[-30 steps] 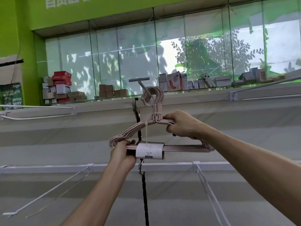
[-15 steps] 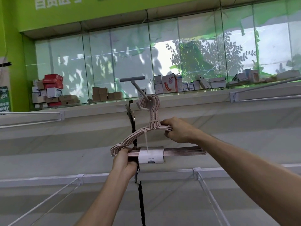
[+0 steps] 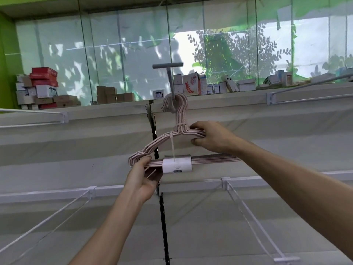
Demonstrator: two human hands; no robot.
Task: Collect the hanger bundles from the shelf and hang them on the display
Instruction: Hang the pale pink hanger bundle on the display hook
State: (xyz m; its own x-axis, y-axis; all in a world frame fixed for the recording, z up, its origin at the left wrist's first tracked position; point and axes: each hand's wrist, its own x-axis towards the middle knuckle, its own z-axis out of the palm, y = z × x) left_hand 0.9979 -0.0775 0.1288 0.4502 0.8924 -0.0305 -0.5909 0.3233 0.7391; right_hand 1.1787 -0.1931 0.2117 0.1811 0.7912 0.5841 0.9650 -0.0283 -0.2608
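Observation:
A bundle of pale pink hangers [image 3: 162,140], tied with a white strap and wrapped in a white label [image 3: 176,165], hangs by its hooks on a grey display peg [image 3: 171,88] at the centre. My right hand [image 3: 208,136] grips the bundle's right shoulder just below the necks. My left hand [image 3: 142,175] holds the left end of the bottom bars, thumb over the corner. The bundle's right end is hidden behind my right forearm.
White wire prongs stick out of the grey wall panel at lower left [image 3: 47,219] and lower right [image 3: 254,222], and upper ones at left and right [image 3: 305,87]. A black slotted upright [image 3: 162,217] runs down the centre. Stacked boxes [image 3: 44,87] line the ledge by the window.
The bundle's hooks have slid further along the grey peg toward the wall. Both hands keep their hold. The view has moved closer and tilted up.

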